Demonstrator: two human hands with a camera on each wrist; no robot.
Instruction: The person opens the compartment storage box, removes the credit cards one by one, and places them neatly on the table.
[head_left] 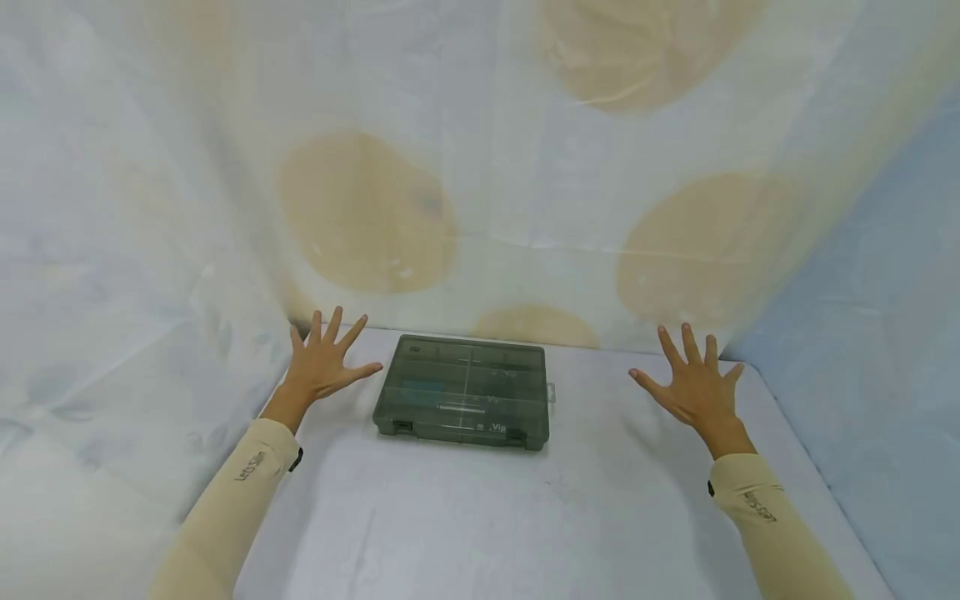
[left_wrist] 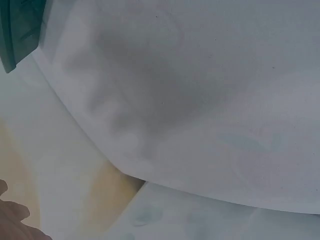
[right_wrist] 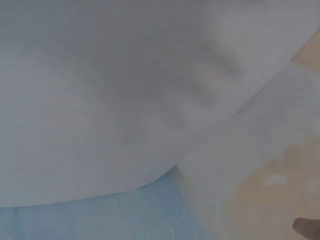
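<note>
Left hand (head_left: 324, 360) held flat above the bench, fingers straight and spread, holding nothing; thumb tip near the left rear corner of the case, not touching. Right hand (head_left: 696, 385) likewise spread and empty, well apart from the case on its right side. Between the hands: smoky grey translucent plastic compartment case (head_left: 465, 392), rectangular, lid closed, lying flat on the white cloth-covered bench (head_left: 480, 517). Long axis running left to right; two dark latches on the near edge facing the person, small tab on the right short side. Case corner visible at top left in left wrist view (left_wrist: 15, 30). Behind: pale draped backdrop cloth with tan round patches (head_left: 367, 212).
</note>
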